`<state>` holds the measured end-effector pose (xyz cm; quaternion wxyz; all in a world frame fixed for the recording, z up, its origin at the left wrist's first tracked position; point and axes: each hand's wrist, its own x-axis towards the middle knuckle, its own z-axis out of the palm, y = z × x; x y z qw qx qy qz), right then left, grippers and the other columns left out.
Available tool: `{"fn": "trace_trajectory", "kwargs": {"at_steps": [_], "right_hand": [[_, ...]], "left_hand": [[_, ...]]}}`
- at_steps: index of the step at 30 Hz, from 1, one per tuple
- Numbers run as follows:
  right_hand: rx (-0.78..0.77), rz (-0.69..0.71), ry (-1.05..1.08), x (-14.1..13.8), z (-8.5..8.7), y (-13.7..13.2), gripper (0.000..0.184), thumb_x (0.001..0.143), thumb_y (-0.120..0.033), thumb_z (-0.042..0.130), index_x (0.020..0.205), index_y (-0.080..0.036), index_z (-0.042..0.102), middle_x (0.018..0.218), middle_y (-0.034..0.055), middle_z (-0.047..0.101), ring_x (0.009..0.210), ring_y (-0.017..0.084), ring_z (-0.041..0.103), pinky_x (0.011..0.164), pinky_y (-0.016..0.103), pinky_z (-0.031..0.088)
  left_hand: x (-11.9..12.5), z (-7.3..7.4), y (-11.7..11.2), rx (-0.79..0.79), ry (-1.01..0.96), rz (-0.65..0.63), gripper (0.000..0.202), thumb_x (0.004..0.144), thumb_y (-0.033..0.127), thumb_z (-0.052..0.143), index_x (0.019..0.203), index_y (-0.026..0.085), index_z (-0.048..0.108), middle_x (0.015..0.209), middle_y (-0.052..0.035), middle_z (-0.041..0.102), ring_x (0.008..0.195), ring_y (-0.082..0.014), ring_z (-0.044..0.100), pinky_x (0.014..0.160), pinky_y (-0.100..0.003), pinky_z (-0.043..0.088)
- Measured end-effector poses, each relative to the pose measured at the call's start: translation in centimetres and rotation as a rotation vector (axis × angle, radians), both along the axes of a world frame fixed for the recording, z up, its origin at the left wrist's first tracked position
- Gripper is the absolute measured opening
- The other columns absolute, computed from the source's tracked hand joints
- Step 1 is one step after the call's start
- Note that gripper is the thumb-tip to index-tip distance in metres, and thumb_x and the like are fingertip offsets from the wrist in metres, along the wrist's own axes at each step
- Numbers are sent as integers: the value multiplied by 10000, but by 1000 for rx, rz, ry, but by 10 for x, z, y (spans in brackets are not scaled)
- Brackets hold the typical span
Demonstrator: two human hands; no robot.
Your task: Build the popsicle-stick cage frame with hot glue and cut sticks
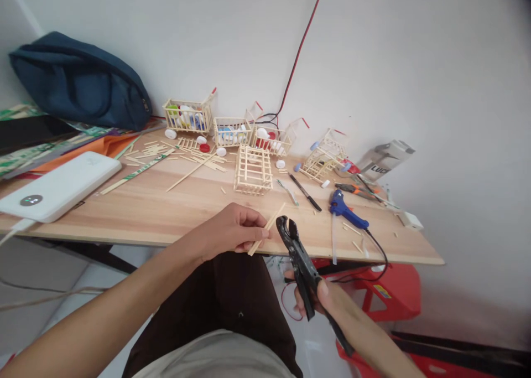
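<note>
The left hand pinches a couple of thin wooden sticks between thumb and fingers, just above the front edge of the desk. The sticks slant up and away to the right, with their far ends near the head of a black hand cutter. The right hand is wrapped around the handles of that cutter, whose jaws stand apart, just beside the sticks and with no stick visible between them. Beyond the left hand, a small cage of sticks stands on the desk. Behind it, three little carts made of sticks are lined up near the wall: the left cart, the middle cart and the right cart, each holding small colourful things. Another cart sits tilted farther right. Loose stick pieces lie scattered in front of the left and middle carts. To the right of the cage lie a black pen, a blue glue gun with its cord running off the front edge, and pliers with orange on the handles. At the left end, a white power bank lies in front of a dark blue bag.
</note>
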<state>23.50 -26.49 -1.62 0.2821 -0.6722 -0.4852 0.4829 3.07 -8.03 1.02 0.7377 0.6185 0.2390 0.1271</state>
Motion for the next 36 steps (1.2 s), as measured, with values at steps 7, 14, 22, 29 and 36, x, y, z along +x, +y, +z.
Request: {"fn": "trace_trajectory", "kwargs": {"at_steps": [7,14,22,29,36], "right_hand": [[-27,131,-88,5,35,9,608,899,-688,322,1108,-193,607,859,62,598,794,196,550,704,292,466],[-82,144,-95,10,43,15,635,881,-725,312,1001,-165,586,733,15,524,591,121,453,496,228,379],[-17,166,-39,14,36,15,570,909,-662,361,1019,-147,577,692,11,506,629,132,452,570,250,380],[-33,150,-42,10,40,17,556,900,-663,385,976,-144,568,653,-14,456,596,120,435,557,247,368],[-37,125,-11,6,37,15,599,874,-692,395,1012,-130,548,619,-38,413,542,112,415,501,244,337]], "left_hand": [[0,-3,-1,78,71,-150,209,799,294,626,705,109,610,552,24,537,457,-41,402,436,-162,278],[6,2,-1,140,118,-181,200,802,279,612,685,117,605,535,37,514,463,-41,408,433,-154,287],[5,-1,1,184,101,-197,198,809,268,593,675,122,600,537,29,525,470,-45,413,437,-157,286],[5,-3,3,159,101,-215,194,792,272,597,662,128,593,530,27,522,479,-53,406,434,-160,269],[7,-6,4,98,106,-222,218,782,327,632,696,128,615,546,19,549,468,-58,425,432,-168,288]]}}
